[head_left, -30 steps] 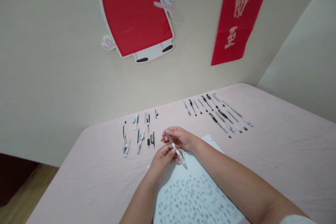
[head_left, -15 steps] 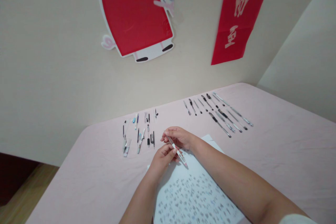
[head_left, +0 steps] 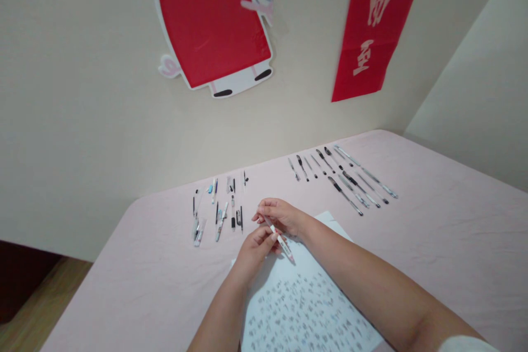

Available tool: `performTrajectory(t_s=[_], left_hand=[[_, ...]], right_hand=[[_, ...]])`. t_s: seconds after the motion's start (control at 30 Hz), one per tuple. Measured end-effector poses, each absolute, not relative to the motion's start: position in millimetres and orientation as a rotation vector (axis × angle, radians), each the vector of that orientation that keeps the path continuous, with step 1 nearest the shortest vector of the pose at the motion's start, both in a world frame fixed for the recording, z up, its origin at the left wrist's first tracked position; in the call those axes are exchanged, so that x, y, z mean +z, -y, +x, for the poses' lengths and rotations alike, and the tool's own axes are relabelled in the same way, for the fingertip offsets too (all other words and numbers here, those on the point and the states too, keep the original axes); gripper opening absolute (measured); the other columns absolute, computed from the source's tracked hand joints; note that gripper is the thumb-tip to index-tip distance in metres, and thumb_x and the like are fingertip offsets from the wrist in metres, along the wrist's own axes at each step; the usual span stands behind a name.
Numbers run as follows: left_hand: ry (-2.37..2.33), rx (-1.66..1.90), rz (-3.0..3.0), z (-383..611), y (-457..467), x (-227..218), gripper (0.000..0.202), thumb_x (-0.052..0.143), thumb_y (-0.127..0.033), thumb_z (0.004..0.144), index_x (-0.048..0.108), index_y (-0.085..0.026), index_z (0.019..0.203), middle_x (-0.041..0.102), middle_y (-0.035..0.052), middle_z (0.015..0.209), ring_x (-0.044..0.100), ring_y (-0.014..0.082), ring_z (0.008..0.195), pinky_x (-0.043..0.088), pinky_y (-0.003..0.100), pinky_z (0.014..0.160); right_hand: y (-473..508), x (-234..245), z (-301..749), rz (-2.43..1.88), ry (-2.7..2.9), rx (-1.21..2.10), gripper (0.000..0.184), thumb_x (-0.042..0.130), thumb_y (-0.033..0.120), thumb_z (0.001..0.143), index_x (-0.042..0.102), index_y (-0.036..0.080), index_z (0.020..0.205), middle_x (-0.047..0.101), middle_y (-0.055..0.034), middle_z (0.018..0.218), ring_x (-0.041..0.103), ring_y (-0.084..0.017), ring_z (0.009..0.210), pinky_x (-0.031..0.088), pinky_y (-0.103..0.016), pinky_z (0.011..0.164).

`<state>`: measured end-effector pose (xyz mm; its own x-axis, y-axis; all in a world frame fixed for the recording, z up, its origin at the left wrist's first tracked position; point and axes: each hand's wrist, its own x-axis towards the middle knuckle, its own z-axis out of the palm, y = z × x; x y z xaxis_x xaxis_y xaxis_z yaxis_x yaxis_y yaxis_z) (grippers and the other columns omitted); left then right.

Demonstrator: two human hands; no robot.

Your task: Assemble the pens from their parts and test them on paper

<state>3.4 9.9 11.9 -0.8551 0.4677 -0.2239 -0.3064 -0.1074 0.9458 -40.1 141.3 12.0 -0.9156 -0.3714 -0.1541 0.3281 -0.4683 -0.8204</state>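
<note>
A white pen with pinkish ends slants between my two hands, above the top part of a sheet of paper covered in rows of small handwritten marks. My left hand pinches the pen's barrel near its middle, thumb on top. At the pen's far upper end, the fingers of my right hand close around the tip; part of that end is hidden by them. Both forearms rest along the paper's sides.
Taken-apart pen pieces lie in short rows to the left. Several whole pens are lined up at the back right. All lie on a pink cloth against a wall with a red banner and a cartoon cutout.
Almost nothing differs. My right fingers have shifted very slightly at the pen's upper end; the pen and my left hand stay in nearly the same place.
</note>
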Motion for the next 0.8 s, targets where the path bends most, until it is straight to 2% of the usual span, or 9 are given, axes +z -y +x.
performTrajectory(t_s=[0.17,0.33,0.6,0.8], left_hand=[[-1.654,1.992,0.2,3.5,-9.3,12.7,0.036,0.075,-0.046,0.067,0.069,-0.014,0.081,0.068,0.0088,0.078,0.061,0.0163,0.07,0.047,0.027,0.064],[-1.67,1.976,0.22,3.2,-8.7,10.8,0.035,0.074,-0.045,0.069,0.069,-0.014,0.083,0.069,0.0098,0.081,0.061,0.0185,0.076,0.048,0.028,0.066],[-1.672,2.016,0.19,4.0,-10.0,10.2,0.029,0.075,-0.04,0.069,0.068,-0.013,0.077,0.064,0.0048,0.072,0.056,0.0125,0.061,0.046,0.026,0.061],[-1.677,2.022,0.183,3.5,-9.8,10.5,0.028,0.075,-0.04,0.068,0.067,-0.013,0.073,0.062,0.0032,0.068,0.054,0.0117,0.059,0.044,0.024,0.059]], right_hand=[[-141.5,14.7,-39.8,-0.161,-1.294,-2.37,0.04,0.074,0.05,0.063,0.068,0.013,0.076,0.064,-0.0033,0.068,0.056,-0.014,0.068,0.042,-0.026,0.065],[-142.0,13.9,-40.0,-0.179,-1.356,-2.356,0.039,0.074,0.05,0.062,0.068,0.012,0.07,0.063,-0.0037,0.069,0.053,-0.013,0.066,0.04,-0.025,0.063],[-141.8,14.3,-41.1,-0.07,-1.457,-2.383,0.036,0.078,0.048,0.057,0.068,0.015,0.065,0.059,-0.0003,0.062,0.048,-0.011,0.061,0.036,-0.024,0.06],[-140.1,13.7,-41.4,0.02,-1.454,-2.427,0.035,0.08,0.045,0.053,0.066,0.015,0.063,0.062,-0.0015,0.066,0.049,-0.012,0.063,0.036,-0.025,0.061]])
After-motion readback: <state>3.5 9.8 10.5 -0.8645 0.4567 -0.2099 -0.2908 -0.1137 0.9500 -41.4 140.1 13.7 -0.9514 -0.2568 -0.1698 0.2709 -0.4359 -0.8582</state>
